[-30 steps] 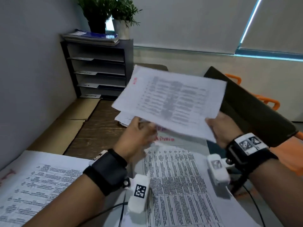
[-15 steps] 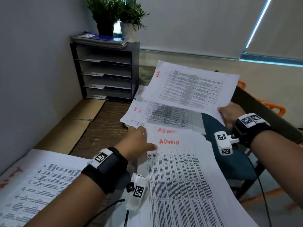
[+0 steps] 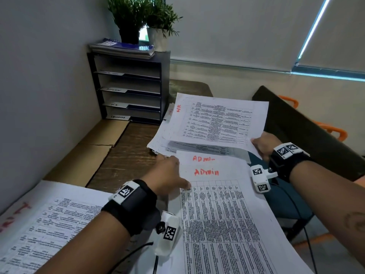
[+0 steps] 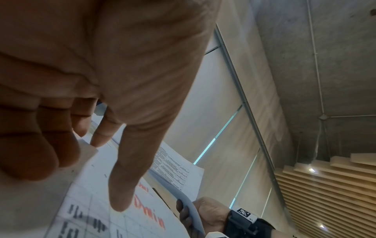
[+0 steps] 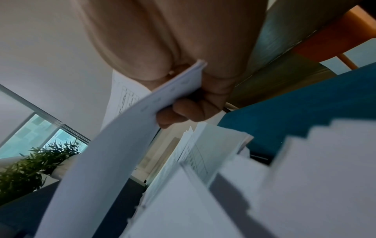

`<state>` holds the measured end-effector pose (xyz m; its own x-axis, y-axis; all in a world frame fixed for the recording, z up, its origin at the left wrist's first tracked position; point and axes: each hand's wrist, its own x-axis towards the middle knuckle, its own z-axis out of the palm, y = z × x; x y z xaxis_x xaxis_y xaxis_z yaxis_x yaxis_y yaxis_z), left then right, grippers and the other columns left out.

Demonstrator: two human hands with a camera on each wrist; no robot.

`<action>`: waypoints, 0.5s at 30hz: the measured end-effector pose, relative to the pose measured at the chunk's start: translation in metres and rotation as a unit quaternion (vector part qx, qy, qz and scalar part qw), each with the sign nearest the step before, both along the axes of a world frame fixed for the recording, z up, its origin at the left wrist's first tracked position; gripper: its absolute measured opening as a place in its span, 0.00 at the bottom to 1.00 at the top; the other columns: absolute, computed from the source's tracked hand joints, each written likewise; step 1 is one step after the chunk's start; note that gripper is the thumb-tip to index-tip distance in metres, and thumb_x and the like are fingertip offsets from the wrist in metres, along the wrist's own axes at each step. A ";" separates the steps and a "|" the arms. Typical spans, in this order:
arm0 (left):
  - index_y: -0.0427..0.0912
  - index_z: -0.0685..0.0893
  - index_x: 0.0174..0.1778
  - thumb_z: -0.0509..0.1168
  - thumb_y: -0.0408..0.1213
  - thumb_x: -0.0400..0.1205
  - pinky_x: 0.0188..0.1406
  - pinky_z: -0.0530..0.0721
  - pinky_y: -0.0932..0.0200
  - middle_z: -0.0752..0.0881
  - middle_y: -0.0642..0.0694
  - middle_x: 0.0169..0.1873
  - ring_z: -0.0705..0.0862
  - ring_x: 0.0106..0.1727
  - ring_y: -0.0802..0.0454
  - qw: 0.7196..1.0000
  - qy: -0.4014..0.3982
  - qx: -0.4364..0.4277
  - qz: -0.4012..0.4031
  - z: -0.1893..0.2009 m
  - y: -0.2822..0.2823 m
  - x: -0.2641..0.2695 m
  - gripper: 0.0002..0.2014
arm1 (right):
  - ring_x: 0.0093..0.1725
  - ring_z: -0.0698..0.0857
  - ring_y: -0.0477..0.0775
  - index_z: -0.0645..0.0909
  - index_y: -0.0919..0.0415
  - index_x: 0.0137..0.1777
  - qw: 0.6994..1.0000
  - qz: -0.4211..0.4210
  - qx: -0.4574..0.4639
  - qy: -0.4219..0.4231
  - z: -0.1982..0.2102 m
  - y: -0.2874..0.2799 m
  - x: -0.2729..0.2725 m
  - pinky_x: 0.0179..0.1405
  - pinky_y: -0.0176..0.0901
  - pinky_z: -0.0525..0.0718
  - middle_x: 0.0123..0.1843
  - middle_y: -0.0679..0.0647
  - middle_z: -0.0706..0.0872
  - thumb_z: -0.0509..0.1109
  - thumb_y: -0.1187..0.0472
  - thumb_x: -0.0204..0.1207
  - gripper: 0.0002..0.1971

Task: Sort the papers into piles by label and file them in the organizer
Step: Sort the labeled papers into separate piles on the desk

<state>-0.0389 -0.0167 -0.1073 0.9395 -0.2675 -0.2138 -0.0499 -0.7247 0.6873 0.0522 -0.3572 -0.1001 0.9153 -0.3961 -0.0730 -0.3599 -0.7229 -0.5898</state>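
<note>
My right hand [image 3: 261,144] pinches the near right corner of a thin set of sheets marked "HR" [image 3: 215,121]. It holds them low over the far pile of papers [image 3: 158,144]. In the right wrist view its fingers [image 5: 189,111] curl under the sheets' edge [image 5: 179,80]. My left hand [image 3: 169,173] rests relaxed on the "Admin" pile [image 3: 215,204] and holds nothing. Its thumb [image 4: 122,193] touches the top Admin sheet [image 4: 146,214]. A pile marked "IT" [image 3: 45,220] lies at the near left. The dark organizer [image 3: 165,86], with labelled shelves, stands at the back left against the wall.
Two potted plants [image 3: 144,18] and a stack of booklets [image 3: 122,47] sit on top of the organizer. Flat cardboard [image 3: 92,143] lies along the wall. A dark chair back [image 3: 308,125] and a blue seat [image 3: 284,204] are close on the right, off the desk's edge.
My left hand let go of the HR sheets and dropped onto the Admin pile. My right hand carried the sheets from mid-air forward and down over the far pile.
</note>
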 end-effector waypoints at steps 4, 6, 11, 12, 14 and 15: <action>0.43 0.74 0.73 0.81 0.42 0.73 0.55 0.81 0.57 0.64 0.48 0.62 0.77 0.56 0.49 1.000 -0.001 0.005 -0.002 0.000 0.001 0.002 0.35 | 0.50 0.85 0.65 0.78 0.70 0.68 0.999 0.016 -0.030 0.012 -0.005 0.007 0.004 0.41 0.46 0.79 0.64 0.69 0.86 0.62 0.60 0.86 0.16; 0.44 0.75 0.71 0.81 0.42 0.73 0.55 0.83 0.56 0.66 0.48 0.64 0.78 0.56 0.49 1.000 -0.008 0.018 -0.005 -0.001 0.002 0.002 0.33 | 0.52 0.85 0.64 0.79 0.70 0.68 0.998 0.023 -0.042 0.027 -0.010 0.012 0.004 0.49 0.47 0.79 0.65 0.68 0.86 0.63 0.60 0.85 0.17; 0.48 0.74 0.68 0.83 0.49 0.69 0.51 0.79 0.57 0.68 0.51 0.65 0.79 0.56 0.50 0.996 -0.037 0.079 -0.007 -0.004 0.008 0.006 0.36 | 0.74 0.78 0.66 0.69 0.68 0.79 0.995 0.013 -0.096 0.031 -0.002 0.023 -0.003 0.70 0.51 0.75 0.78 0.66 0.75 0.71 0.54 0.82 0.31; 0.49 0.74 0.66 0.84 0.49 0.67 0.50 0.78 0.57 0.69 0.51 0.64 0.79 0.56 0.51 0.996 -0.043 0.080 -0.004 -0.004 0.009 0.006 0.35 | 0.76 0.76 0.66 0.66 0.68 0.82 0.994 0.014 -0.108 0.004 0.005 0.024 -0.007 0.73 0.53 0.74 0.80 0.66 0.72 0.72 0.53 0.81 0.34; 0.51 0.73 0.61 0.85 0.49 0.66 0.48 0.78 0.56 0.71 0.52 0.60 0.79 0.54 0.51 0.995 -0.056 0.080 0.001 -0.005 0.009 0.008 0.33 | 0.74 0.77 0.64 0.67 0.66 0.81 0.989 0.039 -0.128 -0.055 0.018 0.029 -0.021 0.71 0.53 0.76 0.79 0.64 0.74 0.71 0.54 0.82 0.31; 0.51 0.73 0.59 0.85 0.48 0.66 0.48 0.78 0.56 0.71 0.52 0.59 0.79 0.53 0.51 0.995 -0.060 0.078 0.002 -0.005 0.009 0.008 0.33 | 0.70 0.80 0.62 0.71 0.65 0.78 0.986 0.061 -0.131 -0.078 0.024 0.032 -0.032 0.67 0.52 0.77 0.75 0.63 0.78 0.70 0.55 0.83 0.27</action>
<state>-0.0307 -0.0073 -0.1126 0.9616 -0.2368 -0.1389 -0.1220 -0.8218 0.5565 0.0203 -0.3252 -0.0759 0.9494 -0.2685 0.1628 -0.1800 -0.8902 -0.4184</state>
